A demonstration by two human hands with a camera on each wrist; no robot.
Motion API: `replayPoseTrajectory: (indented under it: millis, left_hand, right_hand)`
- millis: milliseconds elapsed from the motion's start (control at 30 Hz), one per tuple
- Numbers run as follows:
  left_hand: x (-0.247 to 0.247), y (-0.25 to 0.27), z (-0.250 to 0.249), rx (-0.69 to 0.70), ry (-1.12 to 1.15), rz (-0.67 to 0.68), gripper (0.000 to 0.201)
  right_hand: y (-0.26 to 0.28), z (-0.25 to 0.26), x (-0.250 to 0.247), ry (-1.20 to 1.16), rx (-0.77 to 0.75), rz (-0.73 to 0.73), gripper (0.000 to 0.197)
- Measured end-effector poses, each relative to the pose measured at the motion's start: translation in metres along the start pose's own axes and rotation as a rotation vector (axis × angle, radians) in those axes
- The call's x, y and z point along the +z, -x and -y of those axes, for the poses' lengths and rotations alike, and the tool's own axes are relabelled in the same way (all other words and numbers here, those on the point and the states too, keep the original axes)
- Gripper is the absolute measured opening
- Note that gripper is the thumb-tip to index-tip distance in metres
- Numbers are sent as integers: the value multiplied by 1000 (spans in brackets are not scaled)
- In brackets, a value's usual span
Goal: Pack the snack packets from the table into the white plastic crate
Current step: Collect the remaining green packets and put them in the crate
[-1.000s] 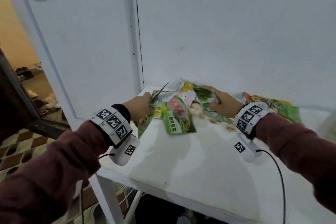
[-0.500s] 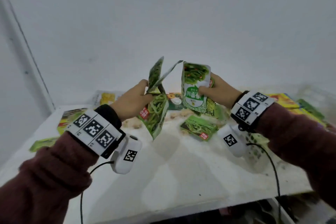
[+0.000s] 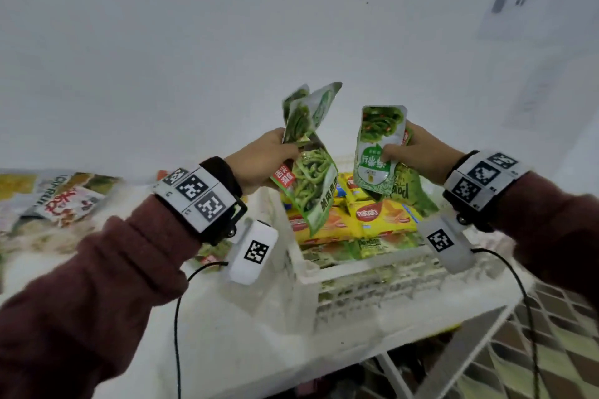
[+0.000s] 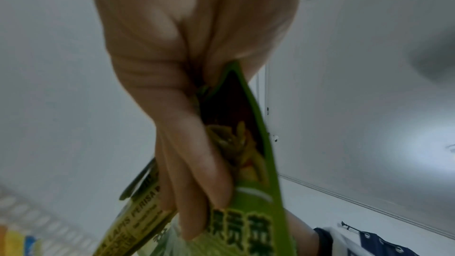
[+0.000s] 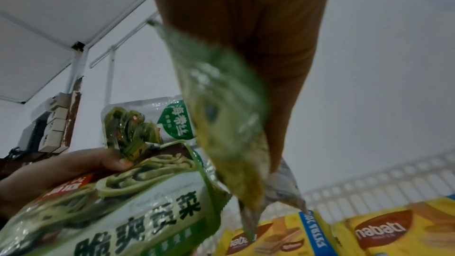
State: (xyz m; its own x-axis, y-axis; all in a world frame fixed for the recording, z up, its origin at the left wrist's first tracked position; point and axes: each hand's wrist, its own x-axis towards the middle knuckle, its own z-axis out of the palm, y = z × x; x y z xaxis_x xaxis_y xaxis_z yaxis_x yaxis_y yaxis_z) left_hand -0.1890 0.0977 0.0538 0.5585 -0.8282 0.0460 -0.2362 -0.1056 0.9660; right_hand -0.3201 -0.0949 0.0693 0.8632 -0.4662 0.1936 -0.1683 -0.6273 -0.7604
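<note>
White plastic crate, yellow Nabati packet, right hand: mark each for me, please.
white plastic crate (image 3: 363,272), head view, on its near rim.
yellow Nabati packet (image 3: 385,215), head view, on its printed face inside the crate.
right hand (image 3: 418,152), head view, on its back.

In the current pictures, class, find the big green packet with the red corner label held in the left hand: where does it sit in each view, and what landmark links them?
Head: big green packet centre, over the white crate.
Left wrist: lower centre, under the fingers.
Right wrist: lower left.
Shared landmark: yellow Nabati packs in the crate.
</note>
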Motion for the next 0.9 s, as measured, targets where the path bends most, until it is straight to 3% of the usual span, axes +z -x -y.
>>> replayPoseTrajectory:
  millis: [100, 267, 400, 467, 533, 633, 667, 800, 900]
  left_hand:
    - [19, -30, 3, -44, -52, 37, 5]
    - [28, -71, 6, -170, -110, 25, 22]
    - [22, -101, 9, -319, -241, 38, 22]
    - [18, -114, 11, -430, -336, 105, 17]
    - [12, -125, 10, -480, -454, 158, 20]
    - [6, -138, 7, -508, -682, 179, 39]
    - [6, -141, 5, -517, -785, 186, 42]
    - [4, -151, 7, -512, -1030, 94, 57]
    - [-1, -158, 8, -511, -1057, 6, 76]
  right_hand:
    - [-19, -22, -17, -10, 52, 81, 36]
    - [-57, -46, -12, -136, 44, 192, 23]
    - [-97, -81, -2, -93, 180, 237, 9]
    - [-113, -95, 1, 12, 327, 301, 19]
    - [-124, -101, 0, 192, 370, 371, 17]
    - [-130, -103, -10, 346, 407, 404, 76]
    - [-132, -107, -13, 336, 422, 380, 83]
    - [-144, -128, -20, 296, 458, 326, 102]
    - [-147, -128, -18, 469, 355, 382, 92]
